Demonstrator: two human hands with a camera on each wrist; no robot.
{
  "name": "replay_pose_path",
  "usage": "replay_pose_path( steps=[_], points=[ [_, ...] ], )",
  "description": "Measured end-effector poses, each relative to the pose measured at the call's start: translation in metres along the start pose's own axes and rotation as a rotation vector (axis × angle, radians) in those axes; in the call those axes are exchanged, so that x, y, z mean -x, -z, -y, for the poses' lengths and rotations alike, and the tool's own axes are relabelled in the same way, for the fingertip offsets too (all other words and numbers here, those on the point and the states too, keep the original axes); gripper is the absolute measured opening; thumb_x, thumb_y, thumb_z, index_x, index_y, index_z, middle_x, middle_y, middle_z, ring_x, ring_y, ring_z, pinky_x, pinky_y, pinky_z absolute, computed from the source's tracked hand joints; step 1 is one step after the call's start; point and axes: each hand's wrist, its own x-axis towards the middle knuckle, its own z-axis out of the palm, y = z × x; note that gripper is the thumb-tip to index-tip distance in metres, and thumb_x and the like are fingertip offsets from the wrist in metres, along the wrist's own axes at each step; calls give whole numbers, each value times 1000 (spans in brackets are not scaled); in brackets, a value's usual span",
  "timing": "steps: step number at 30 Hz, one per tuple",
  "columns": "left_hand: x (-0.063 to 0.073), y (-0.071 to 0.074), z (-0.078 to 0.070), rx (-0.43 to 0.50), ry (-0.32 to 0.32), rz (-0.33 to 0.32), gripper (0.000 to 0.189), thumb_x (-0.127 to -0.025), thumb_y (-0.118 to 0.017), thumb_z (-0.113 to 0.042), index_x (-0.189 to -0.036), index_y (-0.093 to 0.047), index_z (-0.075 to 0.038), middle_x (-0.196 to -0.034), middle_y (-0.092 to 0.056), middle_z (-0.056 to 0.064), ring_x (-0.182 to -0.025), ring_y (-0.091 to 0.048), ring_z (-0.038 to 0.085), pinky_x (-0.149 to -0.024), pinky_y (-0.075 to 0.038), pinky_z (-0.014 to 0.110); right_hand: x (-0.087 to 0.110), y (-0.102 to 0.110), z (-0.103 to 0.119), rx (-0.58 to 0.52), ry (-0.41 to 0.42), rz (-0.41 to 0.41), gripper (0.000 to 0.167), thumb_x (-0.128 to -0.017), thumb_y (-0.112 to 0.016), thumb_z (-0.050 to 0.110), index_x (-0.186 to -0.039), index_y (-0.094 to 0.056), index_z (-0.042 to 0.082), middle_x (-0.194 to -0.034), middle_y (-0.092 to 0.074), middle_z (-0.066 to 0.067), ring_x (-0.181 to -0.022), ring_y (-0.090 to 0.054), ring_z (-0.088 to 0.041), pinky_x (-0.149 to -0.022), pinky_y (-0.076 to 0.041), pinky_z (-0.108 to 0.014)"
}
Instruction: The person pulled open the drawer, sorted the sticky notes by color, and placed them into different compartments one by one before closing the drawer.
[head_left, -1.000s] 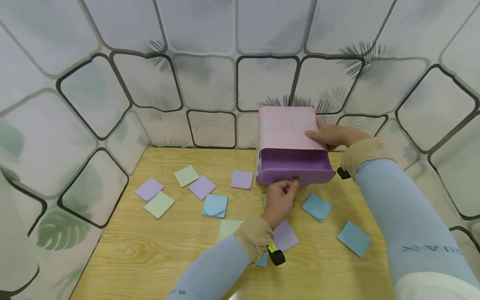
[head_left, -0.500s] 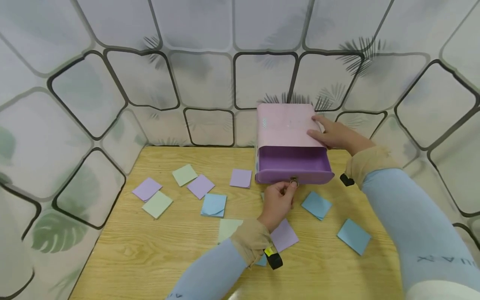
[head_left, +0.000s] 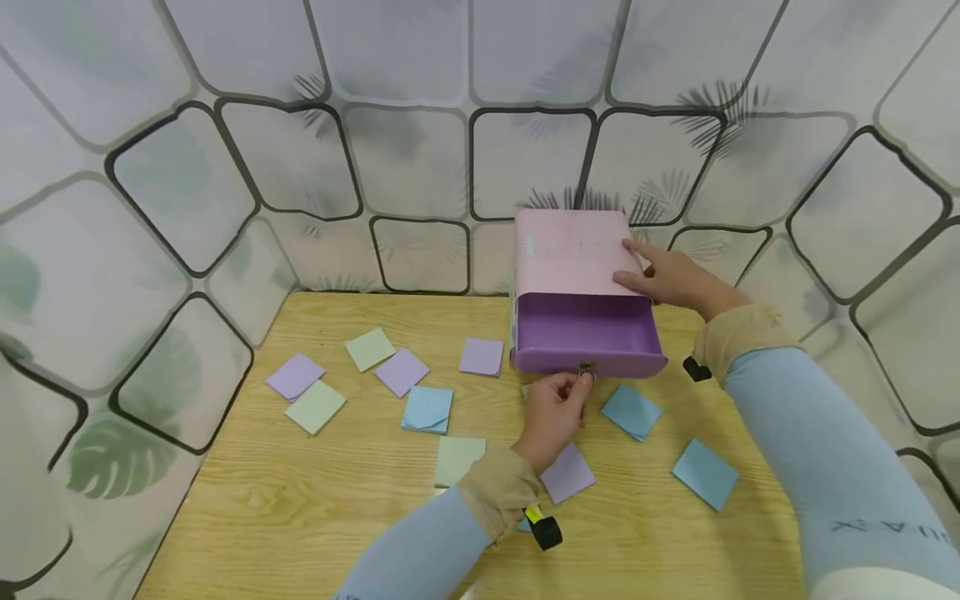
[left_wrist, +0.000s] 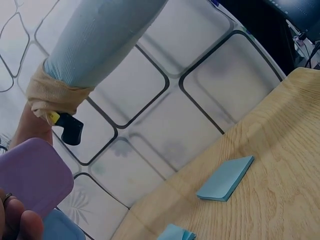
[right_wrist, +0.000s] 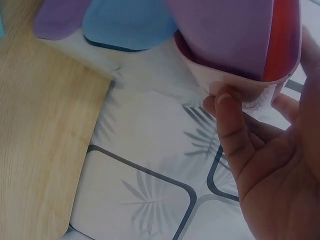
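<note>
A pink box [head_left: 573, 250] stands at the back of the wooden table [head_left: 300, 517], with its purple drawer [head_left: 588, 333] slid out toward me. My left hand [head_left: 576, 385] pinches the small metal ring knob [head_left: 586, 372] on the drawer front. My right hand [head_left: 639, 267] grips the box at its right edge, thumb on top. In the right wrist view the right hand's thumb [right_wrist: 227, 120] and fingers wrap the box's corner [right_wrist: 235, 45]. The left wrist view shows the drawer front [left_wrist: 30, 175] next to my left hand's fingers [left_wrist: 20, 225].
Several square sticky notes in purple, green and blue lie scattered on the table, among them a blue one [head_left: 705, 473] at the right and a purple one [head_left: 296, 377] at the left. Patterned white panels [head_left: 420, 167] wall in the table on three sides.
The purple drawer has come further out of the pink box toward me, drawn by my left hand on the ring knob. My right hand has stayed on the box.
</note>
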Motion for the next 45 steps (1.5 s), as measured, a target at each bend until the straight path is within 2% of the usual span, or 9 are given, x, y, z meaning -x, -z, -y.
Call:
replay_pose_path(
  steps=[3, 10, 18, 25, 28, 30, 34, 40, 45],
  points=[
    [1, -1, 0, -19, -9, -9, 30, -95, -62, -27, -80, -68, -2, -56, -54, 3, -44, -49, 9, -42, -44, 20, 1, -2, -2, -12, -13, 25, 98, -85, -54, 68, -156, -6, 19, -130, -51, -33, -92, -66, -32, -78, -52, -48],
    [3, -5, 0, 5, 8, 15, 28, -95, -63, -23, -82, -67, 1, -61, -55, 22, -44, -48, 9, -43, -43, 21, 5, -4, -4, -32, -38, 38, 99, -86, -54, 67, -156, -2, 20, -129, -51, -34, -93, -66, -34, -79, -52, -48],
    [4, -4, 1, 0, 7, 8, 27, -96, -61, -20, -85, -67, 4, -57, -52, 4, -44, -48, 11, -43, -44, 23, 3, -5, -5, -50, -41, 41, 100, -84, -54, 69, -156, -1, 22, -131, -49, -34, -95, -66, -34, -79, -52, -48],
    [4, -1, 3, -23, 13, 15, 27, -95, -62, -23, -85, -68, 1, -62, -56, 16, -45, -50, 10, -46, -49, 32, 2, -5, -6, -59, -37, 46, 102, -83, -54, 70, -156, -2, 22, -132, -48, -34, -96, -65, -35, -80, -52, -48],
    [3, 0, 6, -32, 20, 16, 27, -95, -63, -23, -85, -68, 1, -61, -56, 12, -45, -50, 9, -46, -50, 37, 2, -5, -5, -63, -40, 49, 102, -83, -54, 70, -156, -2, 21, -132, -48, -35, -96, -65, -35, -80, -52, -49],
    [2, 1, 8, -34, 20, 18, 27, -95, -62, -23, -85, -67, 2, -59, -55, 8, -45, -49, 10, -46, -50, 35, 3, -5, -5, -68, -44, 52, 102, -84, -54, 70, -156, -1, 21, -132, -48, -35, -95, -65, -35, -80, -51, -49],
    [2, 2, 9, -43, 25, 23, 27, -96, -61, -22, -85, -66, 2, -57, -53, 0, -44, -49, 11, -43, -44, 22, 4, -5, -4, -77, -50, 59, 101, -84, -54, 69, -156, 0, 22, -131, -48, -34, -96, -65, -35, -80, -51, -49],
    [1, 2, 11, -44, 37, 23, 26, -95, -62, -22, -84, -66, 0, -56, -52, -2, -45, -50, 18, -42, -42, 20, 2, -6, -4, -63, -45, 60, 100, -85, -52, 69, -155, 2, 23, -131, -48, -34, -96, -65, -36, -81, -51, -50],
    [6, 1, -8, -57, 48, 21, 23, -96, -60, -13, -84, -65, 5, -57, -53, 6, -43, -48, 9, -43, -41, 19, 2, -6, -3, -65, -38, 60, 100, -85, -52, 69, -155, 3, 23, -131, -48, -35, -96, -65, -37, -81, -51, -50]
  ],
)
